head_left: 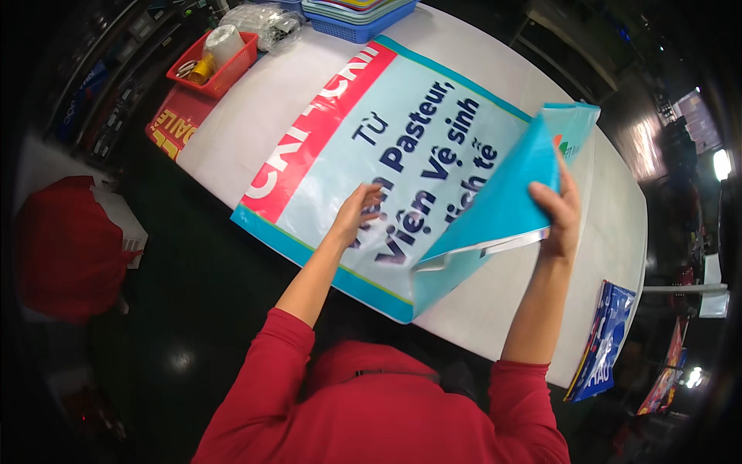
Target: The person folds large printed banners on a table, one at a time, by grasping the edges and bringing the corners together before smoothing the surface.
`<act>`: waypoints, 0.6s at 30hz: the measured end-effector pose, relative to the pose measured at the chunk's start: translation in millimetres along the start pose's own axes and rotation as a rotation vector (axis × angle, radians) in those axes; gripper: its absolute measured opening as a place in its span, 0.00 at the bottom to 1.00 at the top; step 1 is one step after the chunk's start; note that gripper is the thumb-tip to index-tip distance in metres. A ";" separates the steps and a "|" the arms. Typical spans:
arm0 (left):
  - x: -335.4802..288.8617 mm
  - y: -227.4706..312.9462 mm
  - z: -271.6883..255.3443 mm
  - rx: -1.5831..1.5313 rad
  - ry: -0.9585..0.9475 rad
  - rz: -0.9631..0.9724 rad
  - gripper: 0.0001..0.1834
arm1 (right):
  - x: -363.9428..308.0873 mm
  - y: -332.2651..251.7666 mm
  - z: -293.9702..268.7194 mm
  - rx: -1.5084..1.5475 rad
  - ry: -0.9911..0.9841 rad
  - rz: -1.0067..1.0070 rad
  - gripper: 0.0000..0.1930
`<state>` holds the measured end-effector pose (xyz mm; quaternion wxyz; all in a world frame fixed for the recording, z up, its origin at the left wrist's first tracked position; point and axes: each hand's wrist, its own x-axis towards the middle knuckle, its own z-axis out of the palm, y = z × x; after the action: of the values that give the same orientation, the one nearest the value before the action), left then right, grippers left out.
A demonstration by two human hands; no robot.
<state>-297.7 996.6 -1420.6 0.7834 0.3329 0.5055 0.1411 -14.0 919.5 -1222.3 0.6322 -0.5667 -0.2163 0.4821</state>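
Note:
A large printed vinyl banner [325,166] with a teal border, a red band and a pale blue field with dark lettering lies across the white table. Its right part is lifted and curled over, showing a bright teal face and a pale underside. My right hand [560,213] grips this raised part, thumb on the near side and fingers behind it. Over the lettering near the banner's front edge is my left hand [359,209], fingers loosely bent and apart, holding nothing. Whether it touches the sheet I cannot tell.
At the far left of the white table [610,267] stand a red basket [224,73] with rolls of tape and a crumpled clear plastic bag [267,27]. Stacked trays [359,29] sit at the back. A folded blue printed sheet [607,340] lies on the right edge.

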 end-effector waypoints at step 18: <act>166.9 173.4 -336.5 0.218 0.102 -0.345 0.24 | 176.1 287.2 281.5 -0.851 -0.375 0.000 0.25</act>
<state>-500.9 1345.2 -1511.9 0.7286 0.3165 0.6065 -0.0339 -271.7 1182.2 -1461.7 0.2937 -0.6786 -0.5055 0.4446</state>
